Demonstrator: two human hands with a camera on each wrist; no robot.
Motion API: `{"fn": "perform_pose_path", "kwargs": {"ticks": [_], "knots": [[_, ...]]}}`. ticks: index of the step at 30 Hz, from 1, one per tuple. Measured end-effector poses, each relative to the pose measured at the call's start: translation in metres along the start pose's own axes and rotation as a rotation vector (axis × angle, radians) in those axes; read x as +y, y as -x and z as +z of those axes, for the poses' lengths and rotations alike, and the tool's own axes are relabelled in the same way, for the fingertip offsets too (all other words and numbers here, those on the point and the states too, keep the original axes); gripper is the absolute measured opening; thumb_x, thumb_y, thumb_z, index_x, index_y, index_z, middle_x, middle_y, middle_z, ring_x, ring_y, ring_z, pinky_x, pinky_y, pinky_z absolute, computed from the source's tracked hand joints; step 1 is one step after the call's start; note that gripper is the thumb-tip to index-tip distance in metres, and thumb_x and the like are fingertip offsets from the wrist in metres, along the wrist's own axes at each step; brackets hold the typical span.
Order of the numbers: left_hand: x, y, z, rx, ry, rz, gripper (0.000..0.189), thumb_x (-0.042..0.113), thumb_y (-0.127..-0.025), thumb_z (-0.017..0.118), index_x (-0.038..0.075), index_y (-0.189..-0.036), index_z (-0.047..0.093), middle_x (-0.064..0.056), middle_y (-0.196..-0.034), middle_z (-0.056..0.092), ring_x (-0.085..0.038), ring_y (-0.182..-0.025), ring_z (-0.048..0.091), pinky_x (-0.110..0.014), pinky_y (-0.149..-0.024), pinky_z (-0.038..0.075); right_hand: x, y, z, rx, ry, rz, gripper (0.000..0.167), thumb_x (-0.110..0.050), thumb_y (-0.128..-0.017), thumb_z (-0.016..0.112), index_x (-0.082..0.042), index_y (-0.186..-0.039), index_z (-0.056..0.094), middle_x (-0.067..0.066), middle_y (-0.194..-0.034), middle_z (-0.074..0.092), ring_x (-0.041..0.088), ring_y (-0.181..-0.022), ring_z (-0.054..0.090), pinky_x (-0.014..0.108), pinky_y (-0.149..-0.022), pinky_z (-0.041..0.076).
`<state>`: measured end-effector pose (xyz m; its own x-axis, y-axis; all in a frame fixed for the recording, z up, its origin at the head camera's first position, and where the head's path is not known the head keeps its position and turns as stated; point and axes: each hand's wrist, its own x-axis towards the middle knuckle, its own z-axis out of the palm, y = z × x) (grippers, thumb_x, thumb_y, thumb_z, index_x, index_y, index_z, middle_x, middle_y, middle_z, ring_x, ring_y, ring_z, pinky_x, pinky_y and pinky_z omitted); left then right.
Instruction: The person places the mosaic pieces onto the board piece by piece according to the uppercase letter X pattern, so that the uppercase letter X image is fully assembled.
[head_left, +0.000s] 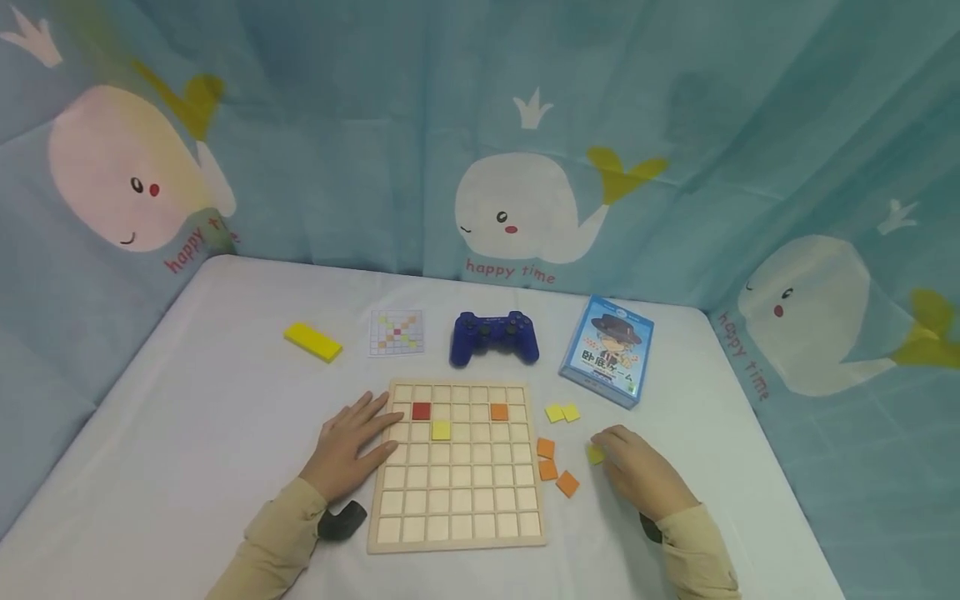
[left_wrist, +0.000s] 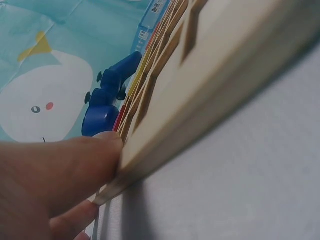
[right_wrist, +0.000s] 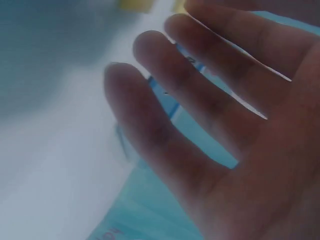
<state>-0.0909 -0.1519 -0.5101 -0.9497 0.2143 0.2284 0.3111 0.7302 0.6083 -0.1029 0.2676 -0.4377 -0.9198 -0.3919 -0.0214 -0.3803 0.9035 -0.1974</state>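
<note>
My left hand [head_left: 347,454] rests on the left edge of a wooden grid board [head_left: 457,547], fingers spread over its rim. In the left wrist view its thumb [left_wrist: 75,160] presses the board's side. On the board sit a red tile [head_left: 422,411], a yellow tile [head_left: 441,430] and an orange tile [head_left: 499,412]. To the right of the board, my right hand [head_left: 637,471] is over another yellow tile [head_left: 595,454], which its fingers partly cover. Three fingers show extended in the right wrist view; I cannot tell whether thumb and index finger pinch the tile.
Loose orange tiles [head_left: 567,484] and a yellow pair [head_left: 563,413] lie beside the board. Behind it are a yellow block [head_left: 312,342], a pattern card [head_left: 397,333], a blue game controller [head_left: 494,337] and a blue box [head_left: 609,350]. A whale-print curtain [head_left: 360,192] borders the white table.
</note>
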Motion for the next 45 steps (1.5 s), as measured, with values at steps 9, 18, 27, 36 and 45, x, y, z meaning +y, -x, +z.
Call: {"fn": "perform_pose_path", "kwargs": {"ticks": [9, 18, 27, 36, 45], "knots": [[0.001, -0.001, -0.003, 0.012, 0.016, 0.006, 0.04, 0.026, -0.089, 0.065, 0.015, -0.127, 0.062, -0.014, -0.148, 0.043, -0.04, -0.139, 0.03, -0.062, -0.109, 0.02, 0.006, -0.001, 0.008, 0.042, -0.014, -0.041, 0.037, 0.005, -0.078, 0.073, -0.01, -0.111, 0.065, 0.0, -0.111, 0.064, 0.019, -0.107, 0.063, 0.037, -0.095, 0.051], [0.004, -0.002, -0.002, -0.005, 0.014, -0.004, 0.04, 0.027, -0.09, 0.065, 0.016, -0.128, 0.062, -0.013, -0.148, 0.042, -0.039, -0.14, 0.03, -0.061, -0.109, 0.02, 0.01, 0.002, 0.015, 0.06, -0.017, -0.002, 0.034, 0.006, -0.078, 0.073, -0.011, -0.107, 0.066, -0.001, -0.106, 0.064, 0.018, -0.103, 0.063, 0.036, -0.093, 0.052], [0.005, -0.001, -0.002, -0.007, 0.019, -0.008, 0.039, 0.026, -0.089, 0.066, 0.015, -0.126, 0.063, -0.013, -0.148, 0.043, -0.038, -0.139, 0.031, -0.06, -0.109, 0.02, 0.004, -0.005, 0.012, 0.044, -0.04, 0.014, 0.026, -0.002, -0.079, 0.075, -0.01, -0.101, 0.062, -0.001, -0.101, 0.062, 0.014, -0.096, 0.062, 0.033, -0.086, 0.054], [0.003, 0.002, -0.001, -0.01, 0.016, -0.024, 0.039, 0.028, -0.09, 0.065, 0.016, -0.127, 0.062, -0.012, -0.149, 0.042, -0.037, -0.14, 0.03, -0.059, -0.11, 0.02, -0.039, -0.047, 0.008, 0.06, -0.103, -0.273, 0.02, -0.002, -0.08, 0.074, -0.009, -0.095, 0.063, -0.001, -0.098, 0.061, 0.013, -0.093, 0.061, 0.028, -0.082, 0.055], [0.002, 0.0, -0.002, -0.018, 0.007, -0.019, 0.04, 0.028, -0.09, 0.065, 0.016, -0.127, 0.062, -0.012, -0.149, 0.042, -0.037, -0.14, 0.03, -0.059, -0.11, 0.019, -0.085, -0.079, 0.016, 0.105, -0.047, -0.484, 0.011, -0.008, -0.083, 0.074, -0.007, -0.09, 0.065, 0.001, -0.091, 0.063, 0.014, -0.084, 0.063, 0.024, -0.077, 0.055]]}}
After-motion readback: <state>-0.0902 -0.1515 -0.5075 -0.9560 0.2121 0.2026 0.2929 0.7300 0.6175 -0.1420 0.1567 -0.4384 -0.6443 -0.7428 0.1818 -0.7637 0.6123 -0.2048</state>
